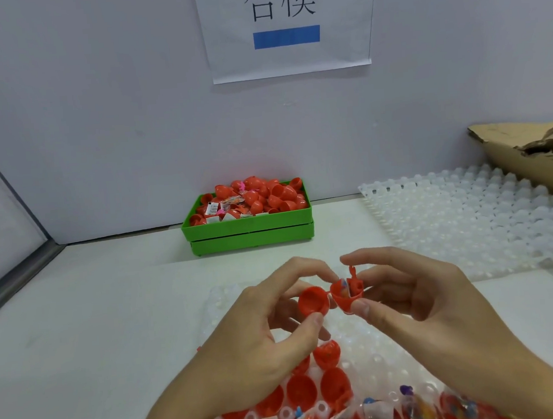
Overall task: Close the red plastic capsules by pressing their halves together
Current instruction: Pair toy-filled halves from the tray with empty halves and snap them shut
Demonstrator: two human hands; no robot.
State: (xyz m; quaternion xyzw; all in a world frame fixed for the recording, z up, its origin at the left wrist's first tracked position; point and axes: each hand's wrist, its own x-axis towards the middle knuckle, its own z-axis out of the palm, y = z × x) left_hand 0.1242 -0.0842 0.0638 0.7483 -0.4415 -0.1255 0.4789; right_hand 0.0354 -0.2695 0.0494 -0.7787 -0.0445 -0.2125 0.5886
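Mid-close: my left hand [260,328] pinches the empty cap half [313,301], right hand [415,294] pinches the filled half [346,297], above the bench; halves apart. Many open capsules [317,386] remain in the blister tray [376,343].

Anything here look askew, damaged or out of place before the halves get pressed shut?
Yes. A red toy piece juts above the rim of the filled half in the right hand. The cardboard box at far right is torn.
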